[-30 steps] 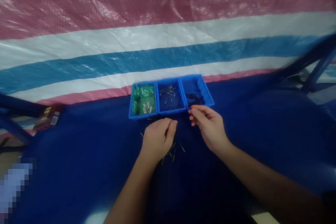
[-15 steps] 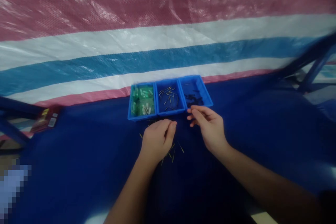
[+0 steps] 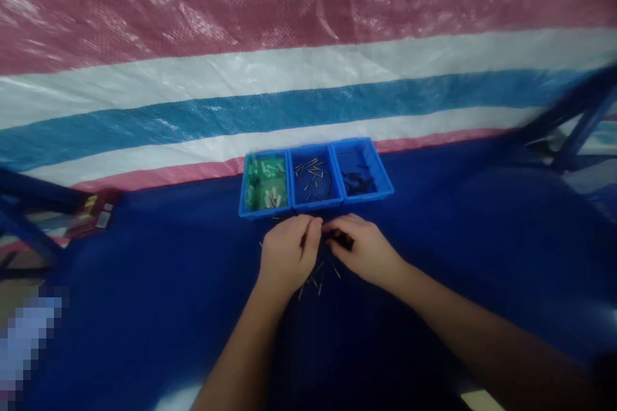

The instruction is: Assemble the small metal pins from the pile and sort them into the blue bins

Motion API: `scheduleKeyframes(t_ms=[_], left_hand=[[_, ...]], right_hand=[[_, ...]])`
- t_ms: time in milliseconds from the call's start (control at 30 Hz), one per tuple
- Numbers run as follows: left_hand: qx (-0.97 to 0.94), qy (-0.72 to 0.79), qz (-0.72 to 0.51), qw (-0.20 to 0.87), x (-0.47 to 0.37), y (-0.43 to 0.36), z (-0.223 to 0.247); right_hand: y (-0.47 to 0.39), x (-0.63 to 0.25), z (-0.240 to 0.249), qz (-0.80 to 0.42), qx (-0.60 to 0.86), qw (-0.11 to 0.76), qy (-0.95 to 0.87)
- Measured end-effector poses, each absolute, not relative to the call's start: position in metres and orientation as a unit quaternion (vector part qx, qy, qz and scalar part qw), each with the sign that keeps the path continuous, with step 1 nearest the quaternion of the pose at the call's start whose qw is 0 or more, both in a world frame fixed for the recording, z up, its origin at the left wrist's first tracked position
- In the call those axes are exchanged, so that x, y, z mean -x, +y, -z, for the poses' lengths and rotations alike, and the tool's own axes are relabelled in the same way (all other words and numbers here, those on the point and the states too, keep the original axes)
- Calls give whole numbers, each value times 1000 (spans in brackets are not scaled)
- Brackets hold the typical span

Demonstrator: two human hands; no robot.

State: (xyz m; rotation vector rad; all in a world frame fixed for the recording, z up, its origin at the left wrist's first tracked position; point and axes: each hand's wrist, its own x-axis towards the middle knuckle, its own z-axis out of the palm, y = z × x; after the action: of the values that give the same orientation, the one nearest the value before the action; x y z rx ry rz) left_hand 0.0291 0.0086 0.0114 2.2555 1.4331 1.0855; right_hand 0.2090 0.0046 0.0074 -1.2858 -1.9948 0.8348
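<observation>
Striped sheet [image 3: 308,19] behind, 12 o'clock. Dark blue tabletop [image 3: 457,218] in front. Frame bars [image 3: 578,99] at 2 o'clock. Three blue bins [image 3: 315,204] side by side just beyond hands: 10 o'clock, pale pieces [image 3: 272,197]; 12, thin metal pins [image 3: 315,173]; 1, black pieces [image 3: 359,183]. Left hand [image 3: 289,250], right hand [image 3: 369,250] close together, fingers of both bent, narrow; cannot tell what they hold. Loose pins [image 3: 319,282] on tabletop, mainly 6 o'clock from fingertips, near left hand.
</observation>
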Motion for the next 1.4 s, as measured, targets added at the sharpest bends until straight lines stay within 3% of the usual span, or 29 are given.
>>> scheduleKeyframes(t_ms=[267, 600, 833, 1033, 1400], left_hand=[[-781, 489, -366, 131, -31, 9, -9], [-781, 498, -350, 141, -31, 11, -9], [-775, 498, -355, 161, -31, 10, -10], [-788, 480, -344, 176, -32, 8, -10], [-791, 505, -313, 147, -31, 10, -11]], right_hand=[[5, -209, -3, -286, 466, 311, -777], [4, -209, -6, -357, 490, 375, -701], [7, -208, -9, -560, 466, 481, -488], [12, -209, -12, -730, 384, 499, -266], [8, -205, -12, -661, 445, 473, -376]])
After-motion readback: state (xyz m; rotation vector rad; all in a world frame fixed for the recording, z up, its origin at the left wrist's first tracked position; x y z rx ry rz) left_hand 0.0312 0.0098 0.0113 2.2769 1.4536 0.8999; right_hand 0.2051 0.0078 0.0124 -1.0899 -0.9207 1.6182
